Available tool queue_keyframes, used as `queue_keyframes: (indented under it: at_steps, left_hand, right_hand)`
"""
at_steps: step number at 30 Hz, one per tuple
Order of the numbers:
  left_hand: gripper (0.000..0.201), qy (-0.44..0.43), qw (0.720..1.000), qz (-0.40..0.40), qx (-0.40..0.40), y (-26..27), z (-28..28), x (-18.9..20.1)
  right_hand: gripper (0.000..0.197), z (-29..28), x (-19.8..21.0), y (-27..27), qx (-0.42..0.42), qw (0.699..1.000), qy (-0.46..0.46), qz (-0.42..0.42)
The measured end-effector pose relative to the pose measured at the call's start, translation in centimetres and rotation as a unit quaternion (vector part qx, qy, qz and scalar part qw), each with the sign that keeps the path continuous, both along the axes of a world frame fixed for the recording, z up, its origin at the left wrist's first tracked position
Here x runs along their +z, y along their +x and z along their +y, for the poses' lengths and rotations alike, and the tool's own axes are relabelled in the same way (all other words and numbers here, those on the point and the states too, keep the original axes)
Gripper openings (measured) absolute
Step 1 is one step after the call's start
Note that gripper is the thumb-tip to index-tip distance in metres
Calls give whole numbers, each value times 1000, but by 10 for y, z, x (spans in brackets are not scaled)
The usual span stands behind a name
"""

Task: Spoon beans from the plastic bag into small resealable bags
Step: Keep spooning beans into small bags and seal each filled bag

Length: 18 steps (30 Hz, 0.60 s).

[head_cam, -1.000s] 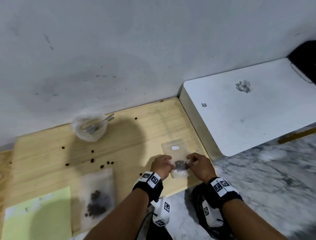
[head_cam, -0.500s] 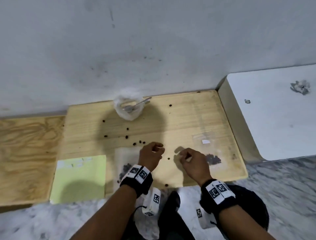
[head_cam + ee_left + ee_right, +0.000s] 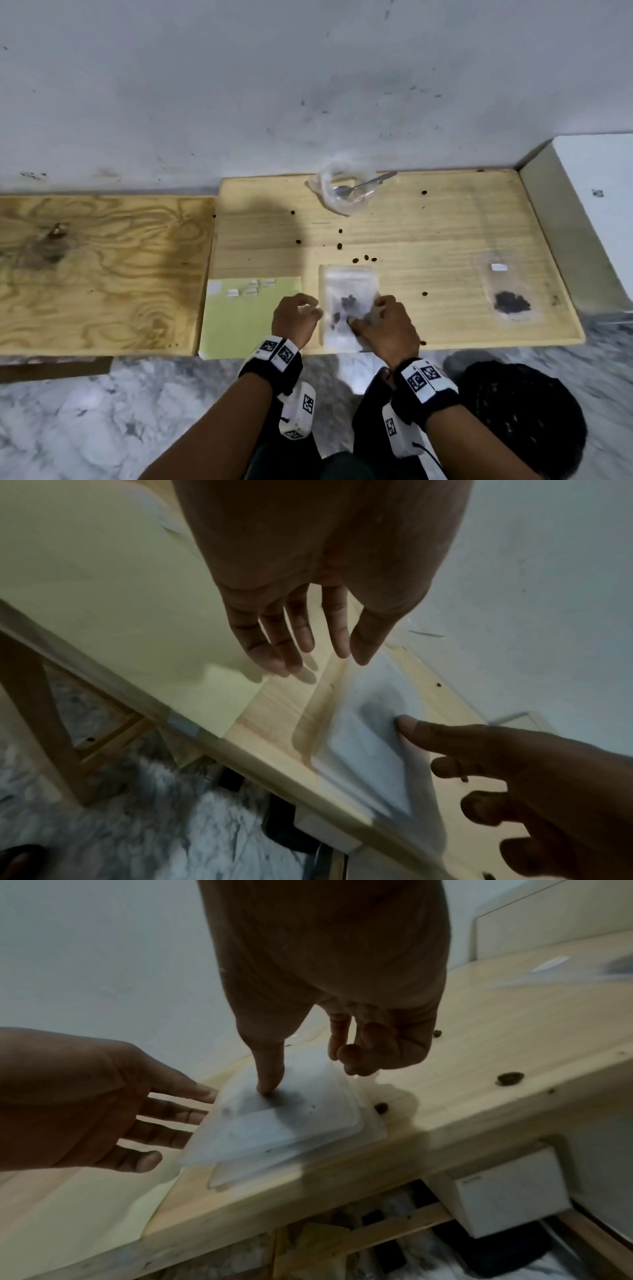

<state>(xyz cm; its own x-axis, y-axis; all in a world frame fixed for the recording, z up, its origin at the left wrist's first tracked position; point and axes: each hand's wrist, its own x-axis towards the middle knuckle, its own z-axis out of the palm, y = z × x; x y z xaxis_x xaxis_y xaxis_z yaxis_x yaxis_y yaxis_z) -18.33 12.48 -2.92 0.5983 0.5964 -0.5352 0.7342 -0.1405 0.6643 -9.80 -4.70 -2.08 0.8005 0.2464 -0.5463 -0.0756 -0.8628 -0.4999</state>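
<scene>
A stack of small clear resealable bags (image 3: 349, 298) with a few dark beans on it lies near the front edge of the low wooden table (image 3: 445, 240). My right hand (image 3: 364, 311) presses its thumb (image 3: 270, 1080) onto the top bag, the other fingers curled at the bag's right edge. My left hand (image 3: 310, 310) holds nothing; its straight fingers (image 3: 294, 642) reach the stack's left edge. A filled small bag (image 3: 510, 298) lies to the right. The plastic bag (image 3: 339, 202) with the spoon (image 3: 363, 186) in it sits at the back by the wall.
Loose beans (image 3: 364, 257) are scattered over the table. A pale green sheet with white labels (image 3: 246, 318) lies left of the stack. A plywood board (image 3: 102, 274) adjoins on the left, a white box (image 3: 599, 192) on the right. Marble floor lies below the front edge.
Both hands let go of the filled bag, now lying at the right, and moved left to the stack of small bags. The head view swung left.
</scene>
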Motion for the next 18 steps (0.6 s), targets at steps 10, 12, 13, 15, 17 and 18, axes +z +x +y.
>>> queue_keyframes:
  at_steps: [10,12,13,15,17,18]
  left_hand:
    - [10,-83,996,-27,-35,3,-8,-7]
    - [13,-74,996,-33,-31,2,-9,-7]
    - [11,-69,996,-39,-30,2,-9,-8]
    - [4,-57,996,-55,-36,3,-8,-9]
    - [7,-46,996,-68,-37,5,-7,-9]
    - [8,-50,995,-75,-36,5,-7,-8]
  right_hand:
    - [55,5,10,-18,-63,997,-31,-9]
    - [61,5,10,-18,-69,997,-20,-4]
    - [65,5,9,-18,-75,997,-14,-4]
    - [72,4,8,-16,-92,996,1,-13]
    - [69,2,6,-15,-101,994,23,-35]
    - [62,1,6,-15,-105,992,46,-48]
